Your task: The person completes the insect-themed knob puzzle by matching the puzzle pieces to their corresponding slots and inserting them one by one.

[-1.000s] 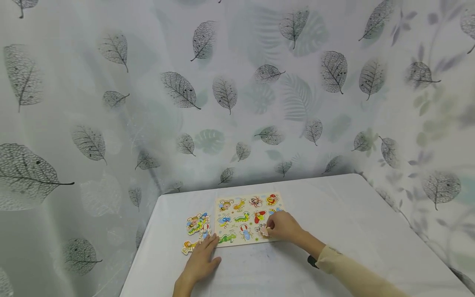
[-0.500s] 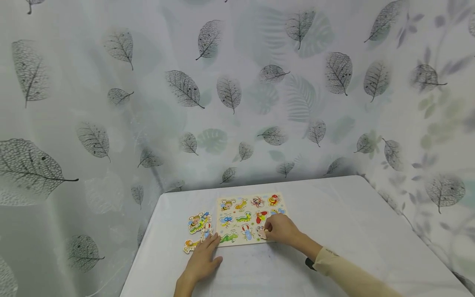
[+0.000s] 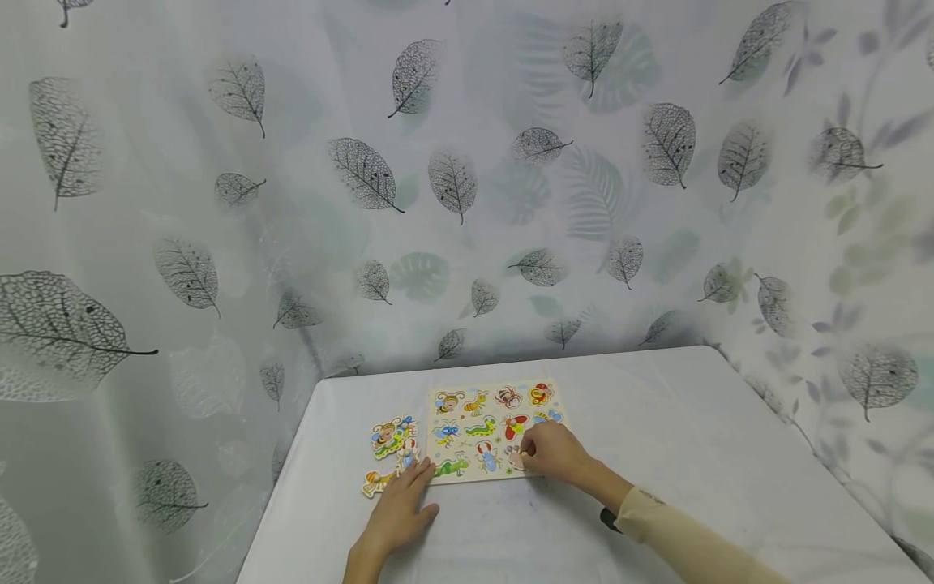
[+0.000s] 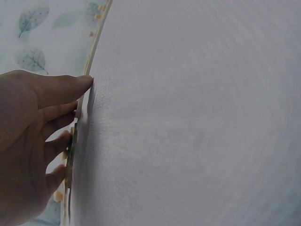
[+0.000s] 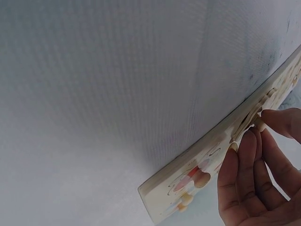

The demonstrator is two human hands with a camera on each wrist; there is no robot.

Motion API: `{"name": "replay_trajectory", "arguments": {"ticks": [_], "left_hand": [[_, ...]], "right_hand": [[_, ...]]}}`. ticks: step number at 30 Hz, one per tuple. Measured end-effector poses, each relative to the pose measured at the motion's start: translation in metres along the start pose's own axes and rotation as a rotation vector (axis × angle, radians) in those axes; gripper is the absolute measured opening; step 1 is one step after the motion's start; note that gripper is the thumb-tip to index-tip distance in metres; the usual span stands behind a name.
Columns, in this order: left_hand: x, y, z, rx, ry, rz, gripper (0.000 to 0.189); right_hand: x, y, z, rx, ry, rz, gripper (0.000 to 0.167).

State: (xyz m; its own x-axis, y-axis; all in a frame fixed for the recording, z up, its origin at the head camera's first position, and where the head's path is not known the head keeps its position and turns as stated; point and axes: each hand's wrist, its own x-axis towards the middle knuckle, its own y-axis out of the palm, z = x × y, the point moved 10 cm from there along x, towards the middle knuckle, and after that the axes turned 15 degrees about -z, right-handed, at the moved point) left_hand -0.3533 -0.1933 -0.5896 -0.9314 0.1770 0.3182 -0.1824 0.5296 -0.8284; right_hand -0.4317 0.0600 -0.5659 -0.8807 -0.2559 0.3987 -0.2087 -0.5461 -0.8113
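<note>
A pale wooden puzzle board (image 3: 467,444) with colourful insect pieces lies on the table. My right hand (image 3: 556,454) is at its lower right, thumb and fingertips pinching the knob (image 5: 259,123) of a pinkish-grey puzzle piece (image 3: 514,457). That piece is partly hidden by the fingers; whether it sits fully in its recess, I cannot tell. With fingers extended, my left hand (image 3: 397,511) rests at the board's lower left corner, beside the loose pieces. In the left wrist view, its thumb and fingers lie along the board's edge (image 4: 101,28).
Left of the board lie several loose pieces: a bee (image 3: 383,435) overlapping others, a blue-bodied beetle (image 3: 409,454) and a yellow-orange insect (image 3: 375,483). A white cloth covers the table (image 3: 657,438). Leaf-patterned curtains (image 3: 467,268) hang behind and at both sides.
My right hand has shifted slightly left over the board's lower right, still pinching the puzzle piece. The left hand stays in place. The whole view has shifted slightly.
</note>
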Motion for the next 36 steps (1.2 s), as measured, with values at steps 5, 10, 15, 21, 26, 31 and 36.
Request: {"name": "replay_trajectory", "arguments": {"ticks": [5,10,15,21,26,31,36], "left_hand": [[0.0005,0.0006,-0.0010,0.009,0.004,-0.004,0.067],[-0.0001,0.0014,-0.0015,0.010,0.003,-0.005,0.067],[-0.0012,0.0021,-0.0023,0.016,-0.003,-0.002,0.067],[-0.0015,0.0023,-0.0019,0.018,0.001,-0.004,0.067],[-0.0021,0.0016,-0.0026,0.009,0.002,-0.012,0.067],[-0.0011,0.0014,-0.0017,0.005,-0.012,-0.016,0.067],[0.0015,0.0022,0.0009,0.002,-0.021,-0.013,0.066]], "right_hand": [[0.0004,0.0002,-0.0012,0.003,0.007,0.011,0.006],[-0.0001,0.0016,-0.0044,-0.001,0.026,0.035,0.005],[-0.0008,0.0026,-0.0056,-0.011,0.033,0.046,0.006],[-0.0024,0.0038,-0.0046,-0.003,0.021,0.044,0.006],[-0.0051,0.0030,-0.0067,0.010,0.043,0.031,0.005],[-0.0070,-0.0013,-0.0063,0.030,0.038,0.009,0.008],[-0.0069,-0.0024,-0.0069,0.050,0.034,0.005,0.011]]}}
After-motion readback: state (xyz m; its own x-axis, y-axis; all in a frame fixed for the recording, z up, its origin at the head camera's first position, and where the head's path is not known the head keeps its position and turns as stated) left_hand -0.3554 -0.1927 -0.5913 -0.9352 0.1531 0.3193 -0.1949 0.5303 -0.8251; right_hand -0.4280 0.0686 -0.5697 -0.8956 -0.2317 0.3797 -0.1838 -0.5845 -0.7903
